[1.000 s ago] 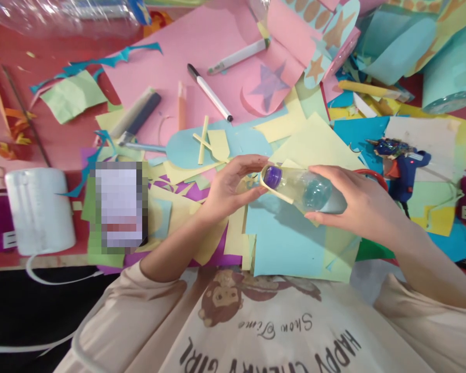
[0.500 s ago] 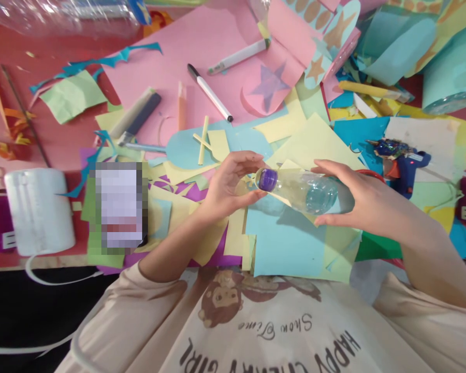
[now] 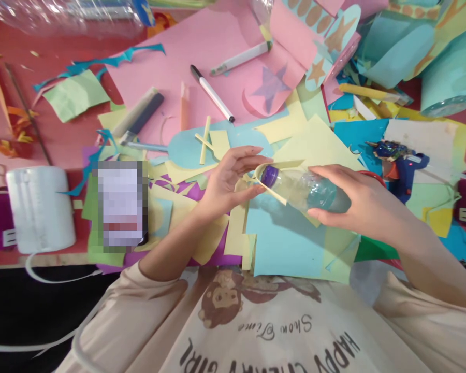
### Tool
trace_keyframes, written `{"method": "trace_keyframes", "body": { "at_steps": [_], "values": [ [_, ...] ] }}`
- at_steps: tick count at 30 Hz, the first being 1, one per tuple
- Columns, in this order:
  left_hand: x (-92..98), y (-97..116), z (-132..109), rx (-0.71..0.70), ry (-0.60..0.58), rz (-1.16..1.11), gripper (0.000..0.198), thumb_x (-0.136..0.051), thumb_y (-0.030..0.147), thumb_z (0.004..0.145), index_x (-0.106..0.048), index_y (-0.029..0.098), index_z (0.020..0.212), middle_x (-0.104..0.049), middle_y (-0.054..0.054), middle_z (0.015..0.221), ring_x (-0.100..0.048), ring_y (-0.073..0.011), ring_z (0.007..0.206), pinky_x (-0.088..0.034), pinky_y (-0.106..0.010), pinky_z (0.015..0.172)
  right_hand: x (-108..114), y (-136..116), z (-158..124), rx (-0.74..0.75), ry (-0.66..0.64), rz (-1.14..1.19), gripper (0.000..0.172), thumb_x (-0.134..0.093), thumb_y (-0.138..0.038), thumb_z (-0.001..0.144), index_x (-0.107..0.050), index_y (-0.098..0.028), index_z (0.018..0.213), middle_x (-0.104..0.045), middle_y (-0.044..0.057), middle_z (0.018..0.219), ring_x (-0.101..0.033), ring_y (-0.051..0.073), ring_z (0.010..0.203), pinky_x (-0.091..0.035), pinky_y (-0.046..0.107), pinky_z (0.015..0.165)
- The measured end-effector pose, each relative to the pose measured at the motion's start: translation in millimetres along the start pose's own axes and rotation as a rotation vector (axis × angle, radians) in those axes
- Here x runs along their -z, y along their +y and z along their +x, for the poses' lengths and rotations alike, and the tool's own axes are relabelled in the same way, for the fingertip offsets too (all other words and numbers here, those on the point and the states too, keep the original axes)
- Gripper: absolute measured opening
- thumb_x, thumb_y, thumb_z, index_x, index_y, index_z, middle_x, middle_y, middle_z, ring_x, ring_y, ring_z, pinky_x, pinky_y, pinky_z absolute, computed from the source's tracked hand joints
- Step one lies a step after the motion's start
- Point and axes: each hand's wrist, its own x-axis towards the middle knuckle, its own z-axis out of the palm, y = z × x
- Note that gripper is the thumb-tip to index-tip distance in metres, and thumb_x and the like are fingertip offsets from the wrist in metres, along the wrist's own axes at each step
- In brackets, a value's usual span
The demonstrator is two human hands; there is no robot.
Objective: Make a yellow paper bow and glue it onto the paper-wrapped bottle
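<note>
Sideways, a clear plastic bottle (image 3: 295,187) with purple cap (image 3: 270,176) sits over light-blue paper (image 3: 287,243); the right hand (image 3: 359,196) clasps its base, the half-spread left hand (image 3: 227,182) holds a bent pale-yellow paper strip (image 3: 275,195), which uneven pressure might spring loose.

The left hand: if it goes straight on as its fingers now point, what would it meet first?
Probably the yellow paper strip curved around the purple cap of the bottle; depth is unclear, and the left hand may be touching it.
</note>
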Motion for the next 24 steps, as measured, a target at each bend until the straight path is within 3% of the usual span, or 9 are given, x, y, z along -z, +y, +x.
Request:
{"method": "trace_keyframes", "body": {
  "at_steps": [6,11,14,18,21,24],
  "values": [
    [-1.8,7.1,0.3,0.065,0.036,-0.119,0.030,-0.065,0.046,0.087,-0.069,0.029,0.111,-0.073,-0.003,0.116,-0.068,-0.0234,0.114,-0.058,-0.040,0.099,5.9,2.0,3.7,-0.089,-0.056,0.050,0.057,-0.066,-0.041,0.080,-0.054,-0.021,0.131,-0.067,0.008,0.126,-0.068,0.027,0.108,-0.057,0.036,0.082],
    [-2.2,7.7,-1.6,0.155,0.093,-0.073,0.029,-0.054,0.039,0.095,-0.062,0.034,0.122,-0.073,0.001,0.116,-0.068,-0.0223,0.114,-0.059,-0.041,0.096,10.4,4.4,7.4,-0.066,-0.050,0.004,0.056,-0.064,-0.044,0.080,-0.054,-0.024,0.132,-0.065,0.007,0.131,-0.066,0.029,0.111,-0.057,0.039,0.084],
    [-1.3,1.0,-1.5,0.101,0.092,-0.054,0.037,-0.066,0.034,0.088,-0.057,0.032,0.124,-0.073,-0.001,0.116,-0.068,-0.0217,0.114,-0.061,-0.037,0.093,12.5,4.7,12.4,-0.028,-0.046,-0.010,0.056,-0.062,-0.045,0.081,-0.054,-0.024,0.133,-0.065,0.008,0.131,-0.065,0.030,0.114,-0.056,0.041,0.087],
    [1.7,-6.7,0.8,-0.010,0.090,-0.028,0.044,-0.076,0.031,0.080,-0.061,0.032,0.121,-0.069,-0.002,0.121,-0.067,-0.0208,0.114,-0.058,-0.038,0.102,14.1,6.2,21.6,0.008,-0.052,-0.039,0.056,-0.061,-0.045,0.082,-0.054,-0.022,0.134,-0.064,0.009,0.131,-0.063,0.031,0.115,-0.055,0.045,0.091],
    [5.0,-5.9,2.6,-0.003,0.084,0.006,0.051,-0.079,0.031,0.076,-0.062,0.033,0.124,-0.058,-0.004,0.139,-0.065,-0.0221,0.116,-0.057,-0.039,0.103,15.0,9.1,27.2,0.029,-0.063,-0.048,0.056,-0.062,-0.043,0.082,-0.054,-0.024,0.134,-0.063,0.008,0.133,-0.061,0.032,0.118,-0.053,0.047,0.095],
    [8.4,-3.1,3.4,0.012,0.082,0.044,0.044,-0.080,0.032,0.075,-0.068,0.032,0.117,-0.051,-0.005,0.145,-0.057,-0.0261,0.128,-0.054,-0.041,0.106,15.3,11.9,30.7,0.043,-0.071,-0.030,0.057,-0.062,-0.044,0.082,-0.054,-0.026,0.135,-0.063,0.007,0.133,-0.060,0.031,0.119,-0.051,0.047,0.097]
  ]
}}
